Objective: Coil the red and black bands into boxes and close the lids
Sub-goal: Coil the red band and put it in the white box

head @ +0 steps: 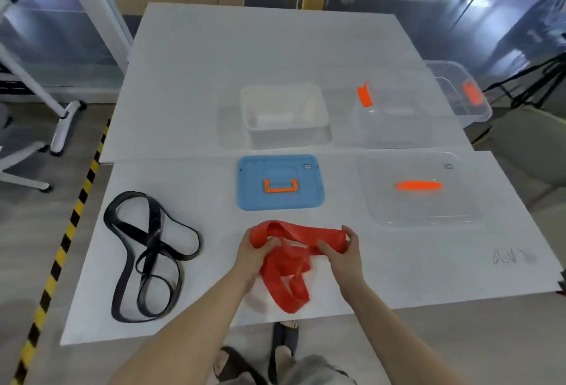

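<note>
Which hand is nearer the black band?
Left. The left hand grips the red band just right of the black band; the right hand holds the red band's other end, farther right.

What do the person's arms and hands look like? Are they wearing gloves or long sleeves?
No gloves. The left hand and the right hand are both bare, with no ring, watch or bracelet that I can see. The left forearm and the right forearm are bare too: no sleeve shows, right down to the picture's bottom edge.
</note>
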Available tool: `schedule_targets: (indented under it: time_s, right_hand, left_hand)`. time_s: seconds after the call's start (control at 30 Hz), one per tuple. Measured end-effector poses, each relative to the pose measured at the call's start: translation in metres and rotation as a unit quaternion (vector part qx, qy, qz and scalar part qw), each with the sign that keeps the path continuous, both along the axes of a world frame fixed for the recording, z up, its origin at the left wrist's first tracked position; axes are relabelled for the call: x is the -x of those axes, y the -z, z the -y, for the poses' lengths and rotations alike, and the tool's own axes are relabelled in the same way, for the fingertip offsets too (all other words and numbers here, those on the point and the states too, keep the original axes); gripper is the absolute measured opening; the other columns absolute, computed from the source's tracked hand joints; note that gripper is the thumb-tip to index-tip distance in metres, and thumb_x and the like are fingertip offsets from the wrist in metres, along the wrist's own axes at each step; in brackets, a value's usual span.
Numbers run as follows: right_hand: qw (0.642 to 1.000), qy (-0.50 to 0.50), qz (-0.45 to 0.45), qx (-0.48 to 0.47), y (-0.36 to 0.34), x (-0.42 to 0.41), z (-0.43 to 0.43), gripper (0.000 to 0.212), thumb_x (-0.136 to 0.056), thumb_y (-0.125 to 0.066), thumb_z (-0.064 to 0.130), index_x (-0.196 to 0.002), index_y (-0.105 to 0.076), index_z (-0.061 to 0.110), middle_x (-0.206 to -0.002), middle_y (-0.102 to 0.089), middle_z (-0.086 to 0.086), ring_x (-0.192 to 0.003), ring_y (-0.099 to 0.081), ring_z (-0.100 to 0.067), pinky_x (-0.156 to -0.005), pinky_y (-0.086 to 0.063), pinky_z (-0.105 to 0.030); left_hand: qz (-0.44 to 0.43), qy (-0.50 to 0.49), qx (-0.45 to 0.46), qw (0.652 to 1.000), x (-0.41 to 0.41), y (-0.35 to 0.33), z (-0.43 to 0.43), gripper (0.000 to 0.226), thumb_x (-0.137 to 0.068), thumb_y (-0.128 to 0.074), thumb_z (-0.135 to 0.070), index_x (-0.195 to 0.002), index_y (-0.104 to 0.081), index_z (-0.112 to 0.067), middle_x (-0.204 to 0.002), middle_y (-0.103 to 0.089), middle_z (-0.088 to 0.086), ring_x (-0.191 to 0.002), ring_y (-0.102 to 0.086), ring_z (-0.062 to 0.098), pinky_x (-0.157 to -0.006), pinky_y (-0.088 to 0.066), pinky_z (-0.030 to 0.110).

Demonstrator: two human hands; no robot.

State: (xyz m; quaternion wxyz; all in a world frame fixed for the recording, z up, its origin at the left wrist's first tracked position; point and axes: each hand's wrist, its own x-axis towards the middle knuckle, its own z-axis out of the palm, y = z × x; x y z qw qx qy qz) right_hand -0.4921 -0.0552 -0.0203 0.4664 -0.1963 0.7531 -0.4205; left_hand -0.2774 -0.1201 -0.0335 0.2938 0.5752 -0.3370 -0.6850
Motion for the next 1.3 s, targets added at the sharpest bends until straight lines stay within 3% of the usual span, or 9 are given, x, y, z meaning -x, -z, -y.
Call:
schedule_targets:
  time_s: [0.13,0.23,0.3,0.43,0.63,0.73,0.9,1.17,1.3]
  right_hand:
    - [0.992,-0.116,-0.037,-0.045,0.023,-0.007,0.002,0.066,-0.081,-0.088,0.027,-0.134,-0.048,0.028,-0.126,-0.064,0.000,-0.116,-0.065,-0.023,-0.100,-0.054,-0.038]
    - [0.970,-0.214,-0.072,-0.095,0.032,-0.015,0.002,0.060,-0.084,-0.084,0.032,-0.129,-0.044,0.028,-0.125,-0.065,0.000,-0.109,-0.066,-0.022,-0.091,-0.054,-0.033]
    - [0.951,-0.264,-0.111,-0.114,0.036,-0.016,0.001,0.060,-0.083,-0.082,0.036,-0.130,-0.046,0.026,-0.126,-0.065,0.000,-0.105,-0.063,-0.020,-0.089,-0.051,-0.032]
    - [0.948,-0.267,-0.130,-0.114,0.036,-0.010,0.001,0.074,-0.085,-0.080,0.041,-0.147,-0.046,0.021,-0.140,-0.063,-0.003,-0.119,-0.063,-0.024,-0.100,-0.051,-0.036]
    - [0.937,-0.289,-0.185,-0.062,0.026,0.007,0.007,0.066,-0.089,-0.078,0.038,-0.147,-0.053,0.018,-0.137,-0.060,-0.003,-0.125,-0.060,-0.025,-0.106,-0.049,-0.039]
    - [0.928,-0.297,-0.213,-0.074,0.024,0.015,0.009,0.063,-0.089,-0.076,0.043,-0.144,-0.053,0.020,-0.131,-0.060,0.001,-0.119,-0.060,-0.021,-0.103,-0.052,-0.040]
    - [0.890,-0.373,-0.239,-0.111,0.030,0.020,0.030,0.058,-0.081,-0.072,0.047,-0.131,-0.055,0.021,-0.124,-0.059,-0.002,-0.114,-0.063,-0.026,-0.093,-0.056,-0.041]
    - [0.834,-0.438,-0.315,-0.113,0.027,0.022,0.046,0.085,-0.094,-0.061,0.059,-0.160,-0.028,0.016,-0.162,-0.038,-0.014,-0.147,-0.042,-0.035,-0.117,-0.041,-0.051]
    - [0.815,-0.446,-0.358,-0.092,0.029,0.022,0.044,0.085,-0.096,-0.059,0.055,-0.163,-0.020,0.020,-0.171,-0.023,-0.016,-0.157,-0.027,-0.036,-0.125,-0.032,-0.053]
  left_hand:
    - [0.143,0.067,-0.042,0.986,-0.043,0.041,-0.015,0.083,-0.061,-0.090,-0.064,-0.131,-0.060,-0.030,-0.127,-0.072,0.006,-0.116,-0.070,0.027,-0.105,-0.055,0.051]
    - [0.286,0.085,-0.073,0.952,-0.054,0.033,-0.026,0.118,-0.059,-0.083,-0.066,-0.158,-0.032,-0.029,-0.145,-0.044,0.015,-0.131,-0.052,0.038,-0.116,-0.042,0.050]
    - [0.289,0.073,-0.102,0.949,-0.056,0.027,-0.031,0.113,-0.078,-0.087,-0.045,-0.165,-0.017,-0.025,-0.153,-0.030,0.018,-0.137,-0.047,0.042,-0.116,-0.039,0.049]
    - [0.358,0.118,-0.080,0.923,-0.055,0.031,-0.036,0.082,-0.095,-0.069,-0.049,-0.161,-0.029,-0.022,-0.149,-0.046,0.021,-0.132,-0.053,0.043,-0.114,-0.043,0.047]
    - [0.151,-0.043,-0.073,0.985,-0.025,0.028,-0.024,0.041,-0.106,-0.051,-0.039,-0.146,-0.044,-0.037,-0.135,-0.063,0.004,-0.115,-0.066,0.030,-0.083,-0.064,0.059]
    - [0.120,-0.048,-0.096,0.987,-0.016,0.022,-0.017,0.042,-0.108,-0.047,-0.037,-0.149,-0.041,-0.036,-0.141,-0.055,0.003,-0.120,-0.063,0.032,-0.078,-0.066,0.054]
    - [0.295,0.033,-0.106,0.949,-0.021,0.032,-0.025,0.072,-0.106,-0.050,-0.046,-0.165,-0.018,-0.022,-0.155,-0.040,0.020,-0.131,-0.054,0.042,-0.096,-0.056,0.048]
    - [0.325,0.058,-0.045,0.943,-0.029,0.039,-0.025,0.057,-0.104,-0.057,-0.038,-0.152,-0.038,-0.014,-0.137,-0.057,0.021,-0.120,-0.061,0.038,-0.104,-0.054,0.049]
    - [0.339,0.076,-0.037,0.937,-0.029,0.031,-0.021,0.073,-0.106,-0.053,-0.037,-0.166,-0.017,-0.014,-0.159,-0.040,0.023,-0.144,-0.045,0.039,-0.115,-0.041,0.043]
